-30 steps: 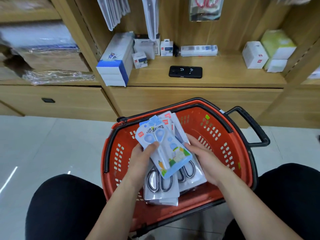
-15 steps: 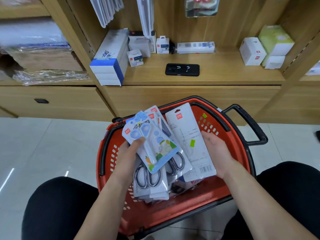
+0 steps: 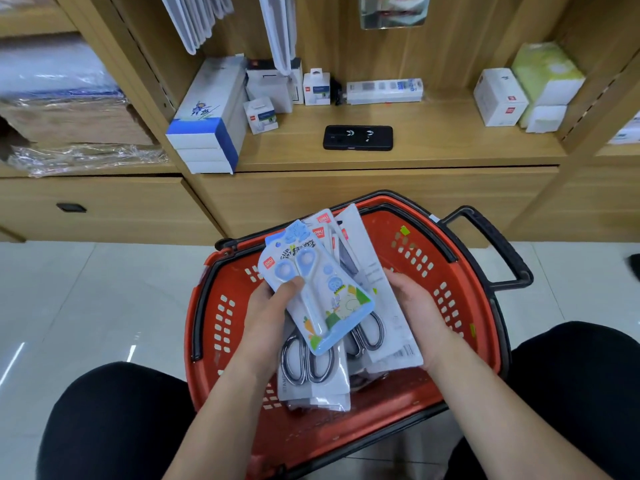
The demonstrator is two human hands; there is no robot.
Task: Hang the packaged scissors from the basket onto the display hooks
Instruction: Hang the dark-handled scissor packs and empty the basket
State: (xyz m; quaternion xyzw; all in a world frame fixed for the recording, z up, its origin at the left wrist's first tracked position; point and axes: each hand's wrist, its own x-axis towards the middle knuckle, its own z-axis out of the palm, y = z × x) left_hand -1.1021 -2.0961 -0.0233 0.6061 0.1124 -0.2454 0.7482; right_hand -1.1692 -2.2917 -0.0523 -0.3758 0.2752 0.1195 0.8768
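the top edge is cutting off the hanging packs (image 3: 278,29). the blue scissors pack (image 3: 322,296) is covering the stack of scissors packs (image 3: 313,386), which is hiding fingers of the left hand (image 3: 265,310) and right hand (image 3: 415,306).

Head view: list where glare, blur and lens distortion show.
Head view: the wide-angle lens splays the shelf uprights outward; light streaks glare on the floor and the plastic-wrapped stacks; the hanging packs at the top are smeared; the blue scissors pack in the left hand and the white scissors packs in the right hand are fairly sharp, evenly lit.
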